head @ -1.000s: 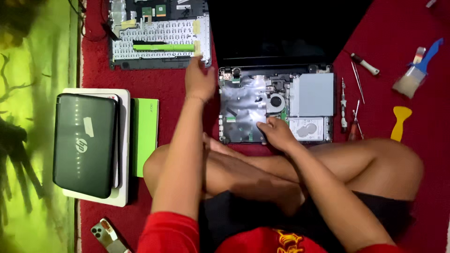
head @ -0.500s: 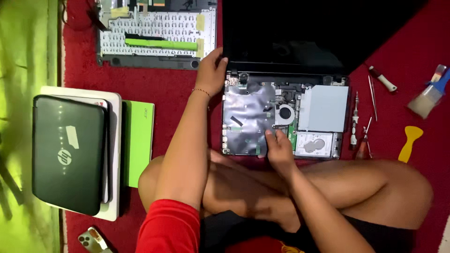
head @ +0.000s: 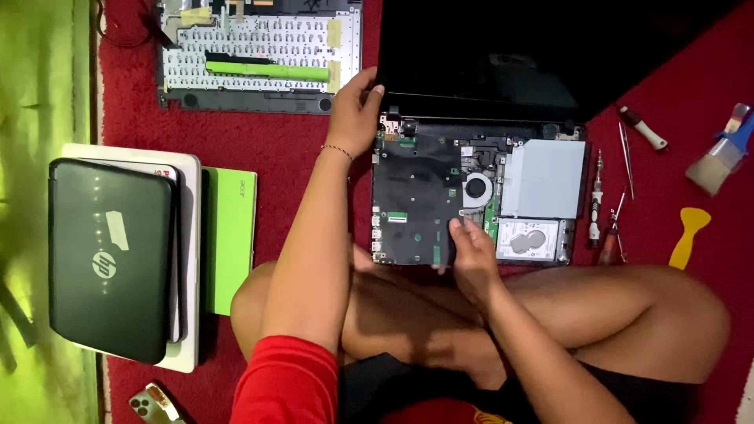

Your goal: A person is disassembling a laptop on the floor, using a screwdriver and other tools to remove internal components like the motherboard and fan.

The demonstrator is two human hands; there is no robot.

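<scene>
laptop (head: 471, 196) base lies opened on the red carpet (head: 275, 145) just ahead of the person's crossed legs, its dark screen tipped back beyond the hinge and its insides bare. the right hand (head: 471, 255) rests on the near edge of the black board cover (head: 415, 200), fingers laid flat and close together with the tips on the cover's right margin beside the round fan (head: 477, 188); it grips nothing that shows. the left hand (head: 353, 118) is curled at the far left corner of the base near the hinge, thumb up toward the screen edge and fingers bent around the corner, so it braces the shell rather than carrying it.

to handle this well, i'd judge that pressure from the right fingertips should stay light and spread along the cover's edge, well off the fan, while the left keeps the corner from sliding on the carpet. both forearms reach forward over the knees, the left nearly straight, the right bent in close.

further out, the silver drive bay (head: 543, 178) and round-faced hard drive (head: 530, 241) fill the right of the base. screwdrivers (head: 597, 204) lie just right of it, then a brush (head: 719, 161) and a yellow pry tool (head: 689, 235). a removed keyboard panel (head: 259, 55) sits up left; closed laptops (head: 110, 259) are stacked well apart at far left.
</scene>
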